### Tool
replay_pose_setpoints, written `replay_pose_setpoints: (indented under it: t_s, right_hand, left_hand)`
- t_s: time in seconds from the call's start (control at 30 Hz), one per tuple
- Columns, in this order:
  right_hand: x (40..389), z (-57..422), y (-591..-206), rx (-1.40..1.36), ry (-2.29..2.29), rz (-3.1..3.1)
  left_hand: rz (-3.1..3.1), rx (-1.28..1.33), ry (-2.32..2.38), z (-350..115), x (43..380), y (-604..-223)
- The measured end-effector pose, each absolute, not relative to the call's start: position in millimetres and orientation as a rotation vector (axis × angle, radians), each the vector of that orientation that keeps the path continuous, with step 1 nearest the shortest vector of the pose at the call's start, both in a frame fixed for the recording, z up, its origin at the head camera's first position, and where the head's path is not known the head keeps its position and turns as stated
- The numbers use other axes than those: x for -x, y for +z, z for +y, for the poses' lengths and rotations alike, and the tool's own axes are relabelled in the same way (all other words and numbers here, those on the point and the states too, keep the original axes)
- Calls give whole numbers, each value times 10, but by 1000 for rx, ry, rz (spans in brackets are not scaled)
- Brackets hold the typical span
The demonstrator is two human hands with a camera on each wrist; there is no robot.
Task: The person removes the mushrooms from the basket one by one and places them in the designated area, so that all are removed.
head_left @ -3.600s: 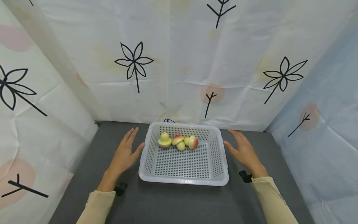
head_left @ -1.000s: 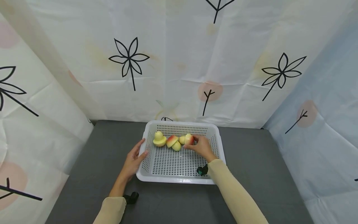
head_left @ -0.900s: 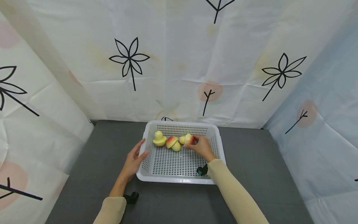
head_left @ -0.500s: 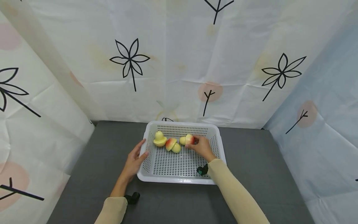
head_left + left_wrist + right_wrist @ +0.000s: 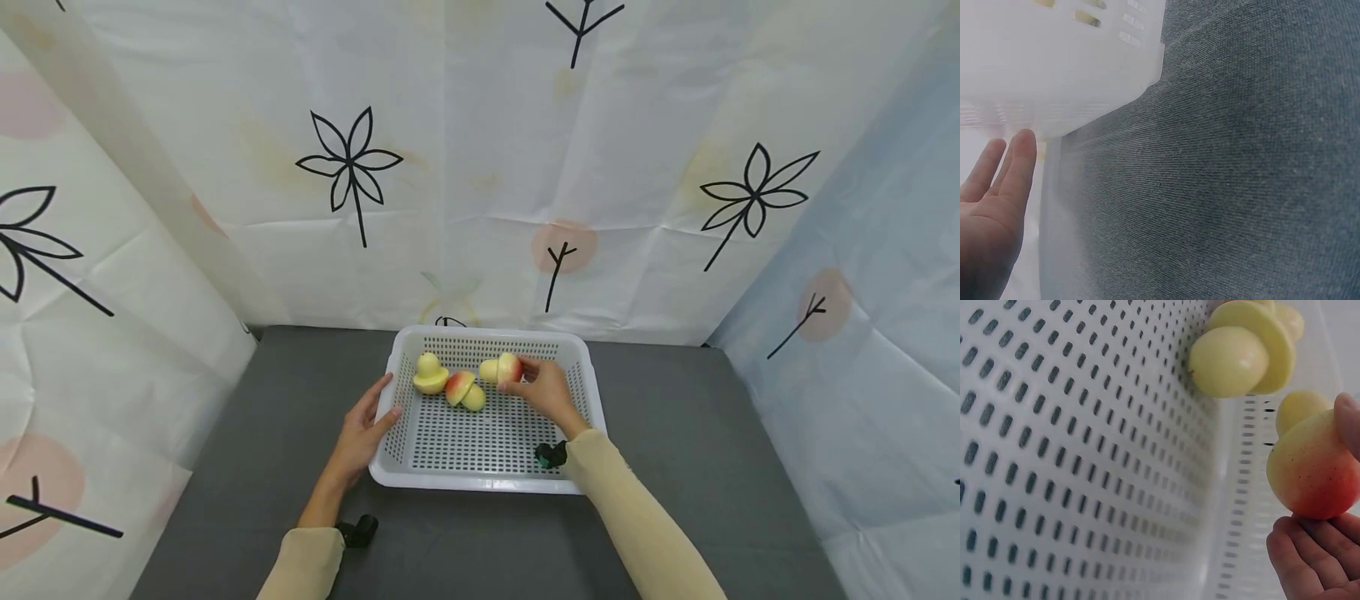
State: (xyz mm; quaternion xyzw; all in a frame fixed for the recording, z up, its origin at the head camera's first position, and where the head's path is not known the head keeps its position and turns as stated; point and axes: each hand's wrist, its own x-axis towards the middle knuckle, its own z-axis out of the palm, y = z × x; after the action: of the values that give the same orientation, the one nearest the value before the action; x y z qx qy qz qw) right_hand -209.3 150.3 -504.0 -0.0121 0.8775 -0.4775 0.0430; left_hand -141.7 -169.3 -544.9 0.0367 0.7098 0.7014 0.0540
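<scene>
Inside a white perforated plastic basket [image 5: 491, 483] are three mushroom-shaped pieces, pale yellow with red tinting on the caps. My right hand [image 5: 551, 392] pinches the rightmost mushroom [image 5: 489, 371] by its cap, thumb on one side and fingers on the other; its stem points left. In the right wrist view its red-blushed cap [image 5: 1313, 465] sits between thumb and fingers. To its left lie the middle mushroom [image 5: 471, 395], tipped over, and the left mushroom [image 5: 430, 381], stem up. My left hand [image 5: 356, 442], fingers extended, rests at the basket's left side.
The basket stands on a dark grey cloth-covered table [image 5: 465, 550]. White curtains [image 5: 450, 208] with leaf drawings close off the back and both sides. A black wrist camera [image 5: 357, 531] sits at my left wrist, another [image 5: 551, 455] at my right.
Both hands started outside the basket. The left came to its side; the right reached in and gripped the rightmost mushroom. That mushroom has since risen slightly, apart from the middle one, which has shifted.
</scene>
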Motion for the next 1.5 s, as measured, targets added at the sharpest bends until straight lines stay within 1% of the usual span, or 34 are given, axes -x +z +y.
replay_pose_setpoints:
  t_s: [0.2, 0.43, 0.7, 0.83, 1.1, 1.37, 1.5]
  right_hand:
    - [2020, 1584, -4872, 123, -1603, 2626]
    - [1872, 1744, -4662, 209, -1662, 2612]
    - [1728, 2109, -4418, 262, -1701, 2652]
    - [1672, 2358, -4335, 211, -1695, 2684]
    - [1564, 2828, -4318, 65, -1756, 2702]
    - [1530, 3167, -4492, -103, -1864, 2639]
    - [1559, 3293, -4634, -235, -1826, 2629]
  left_hand:
    - [2149, -109, 2126, -1700, 1412, -5445]
    - [2155, -103, 2107, -1708, 1403, -5454]
    - [2129, -112, 2131, -1718, 1390, -5466]
    - [2133, -101, 2125, -1713, 1391, -5469]
    - [2140, -86, 2105, -1701, 1392, -5461]
    - [2135, -74, 2093, -1687, 1396, -5452]
    - [2136, -88, 2096, -1676, 1404, -5441]
